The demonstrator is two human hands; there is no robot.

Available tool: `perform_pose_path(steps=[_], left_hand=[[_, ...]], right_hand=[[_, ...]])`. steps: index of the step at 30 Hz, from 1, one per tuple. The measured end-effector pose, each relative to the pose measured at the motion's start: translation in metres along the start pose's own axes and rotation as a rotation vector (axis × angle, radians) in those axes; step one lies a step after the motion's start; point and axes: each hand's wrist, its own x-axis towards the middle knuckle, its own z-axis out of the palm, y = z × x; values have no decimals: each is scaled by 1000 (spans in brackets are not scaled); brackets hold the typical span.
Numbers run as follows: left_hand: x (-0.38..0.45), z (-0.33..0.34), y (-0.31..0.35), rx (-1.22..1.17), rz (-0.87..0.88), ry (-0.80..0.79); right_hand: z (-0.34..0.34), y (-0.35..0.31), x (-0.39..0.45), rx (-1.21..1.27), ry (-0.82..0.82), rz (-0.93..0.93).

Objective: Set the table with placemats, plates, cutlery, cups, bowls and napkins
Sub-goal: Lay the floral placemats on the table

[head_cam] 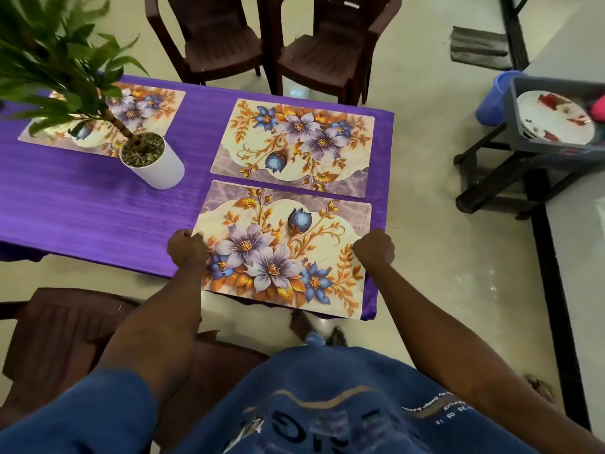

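Note:
A floral placemat (281, 250) lies at the near right corner of the purple table (98, 208), its near edge overhanging the table edge. My left hand (186, 247) grips its left edge and my right hand (374, 249) grips its right edge, fingers curled. A second floral placemat (294, 145) lies just beyond it. A third placemat (140, 109) lies at the far left, partly hidden by a potted plant. White plates (556, 117) with red marks lie in a grey tub (523, 145) off to the right.
A potted plant in a white pot (154, 165) stands mid-table. Two brown chairs (271, 50) stand at the far side, another brown chair (65, 329) at my near left. A blue cup (494, 99) stands beside the tub on a black stand.

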Motion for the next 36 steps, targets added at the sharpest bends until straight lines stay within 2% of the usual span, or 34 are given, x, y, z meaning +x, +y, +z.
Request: perform_pose_path(steps=[7, 14, 17, 20, 28, 31, 34, 36], left_hand=[[3, 4, -4, 243, -10, 35], [-3, 4, -5, 255, -7, 24], [-5, 2, -5, 277, 15, 22], [-8, -1, -6, 302, 25, 20], [-21, -2, -6, 374, -6, -20], [-34, 3, -9, 334, -136, 65], [-50, 4, -9, 138, -418, 204], [-55, 0, -10, 14, -520, 217]], right_hand=[[4, 5, -8, -134, 36, -179], [16, 12, -14, -222, 44, -290], [21, 17, -12, -390, 89, -469], [27, 22, -11, -484, 47, -599], [32, 29, -12, -531, -22, -636], [34, 28, -12, -533, -24, -637], [36, 27, -13, -520, -47, -659], [36, 25, -14, -520, -60, -690]])
